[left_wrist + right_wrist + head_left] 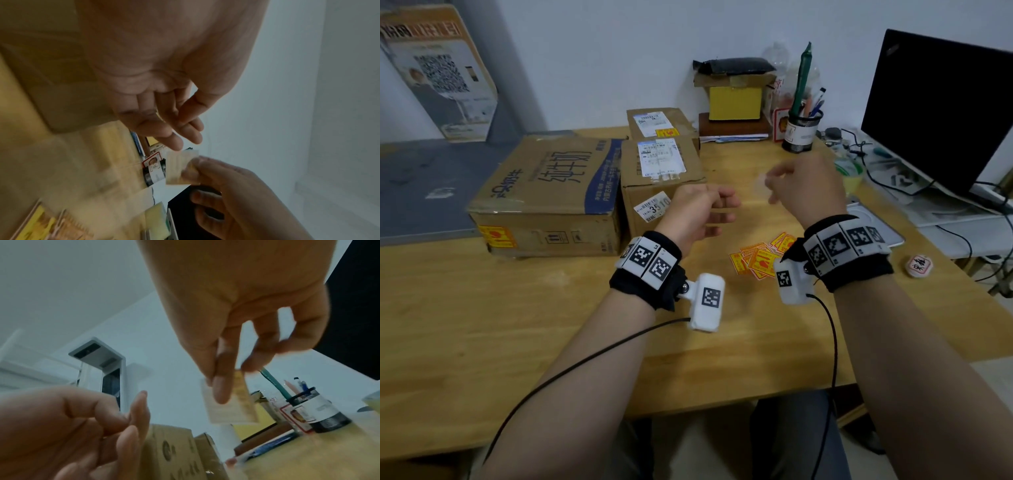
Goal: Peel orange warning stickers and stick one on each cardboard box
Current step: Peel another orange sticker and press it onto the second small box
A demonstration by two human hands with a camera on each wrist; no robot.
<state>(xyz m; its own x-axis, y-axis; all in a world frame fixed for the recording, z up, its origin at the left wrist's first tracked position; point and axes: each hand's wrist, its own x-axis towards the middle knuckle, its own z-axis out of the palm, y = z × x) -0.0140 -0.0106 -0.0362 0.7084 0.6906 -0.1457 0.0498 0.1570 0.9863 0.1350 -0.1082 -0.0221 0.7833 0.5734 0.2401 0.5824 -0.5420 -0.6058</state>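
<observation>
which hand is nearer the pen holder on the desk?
Right. The right hand is raised in front of the black mesh pen holder, pinching a small pale sheet. The left hand is farther off to its left, by the cardboard boxes.

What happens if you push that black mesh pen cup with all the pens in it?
The black mesh pen cup probably tips rather than slides: a tall green pencil leans out high, making it top-heavy. The open mesh looks light, so a gentle shove might move it.
</observation>
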